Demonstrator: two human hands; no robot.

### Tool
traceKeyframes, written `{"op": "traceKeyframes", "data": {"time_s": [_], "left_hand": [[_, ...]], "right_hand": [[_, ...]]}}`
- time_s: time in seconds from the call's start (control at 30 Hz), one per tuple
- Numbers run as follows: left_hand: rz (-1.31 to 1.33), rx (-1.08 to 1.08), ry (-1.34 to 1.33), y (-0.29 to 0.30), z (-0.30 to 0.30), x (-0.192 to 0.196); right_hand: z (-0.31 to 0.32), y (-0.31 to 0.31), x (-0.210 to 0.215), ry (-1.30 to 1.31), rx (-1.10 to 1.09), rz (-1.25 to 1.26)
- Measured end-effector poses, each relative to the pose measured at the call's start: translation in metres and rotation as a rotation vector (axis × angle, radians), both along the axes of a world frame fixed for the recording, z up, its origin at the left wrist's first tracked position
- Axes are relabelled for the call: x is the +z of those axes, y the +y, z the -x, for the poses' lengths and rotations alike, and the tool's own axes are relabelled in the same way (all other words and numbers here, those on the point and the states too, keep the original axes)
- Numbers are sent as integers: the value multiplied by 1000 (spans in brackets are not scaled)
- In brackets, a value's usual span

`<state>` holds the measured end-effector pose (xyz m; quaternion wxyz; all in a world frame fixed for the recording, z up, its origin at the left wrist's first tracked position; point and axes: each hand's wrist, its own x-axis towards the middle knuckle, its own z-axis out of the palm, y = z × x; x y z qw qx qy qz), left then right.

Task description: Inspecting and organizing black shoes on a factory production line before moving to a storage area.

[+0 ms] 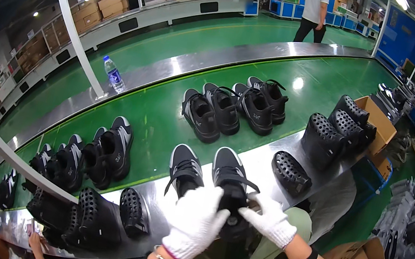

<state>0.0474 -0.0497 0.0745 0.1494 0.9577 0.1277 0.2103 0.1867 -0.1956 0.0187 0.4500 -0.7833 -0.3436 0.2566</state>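
Both my hands wear white gloves and work at a black sneaker point(229, 168) with a grey-edged toe, which points away from me. My left hand point(194, 220) closes on the sneaker's left side near the collar and overlaps the rear of a matching sneaker point(186, 160) beside it. On the other side, my right hand point(270, 219) pinches the collar area, close to a loose black lace. The heel of the worked sneaker is partly hidden and dark. Single black perforated clog-like pieces lie nearby, one point(135, 213) left of my hands and another point(291, 173) to their right.
More black sneakers stand on the green belt point(156, 137), ahead point(229, 108) and left point(106, 153). Perforated black pieces cluster at right point(329, 134) and left point(91, 220). A water bottle point(112, 75) stands beyond. Another person's hands point(34, 243) show lower left; a person point(314, 9) is far off.
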Motion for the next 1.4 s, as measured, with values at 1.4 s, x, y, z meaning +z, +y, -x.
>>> {"op": "traceKeyframes", "data": {"time_s": [1.4], "left_hand": [[192,235,84,-6,-17,-28]], "right_hand": [[47,-2,1,-520,205,-29]]}}
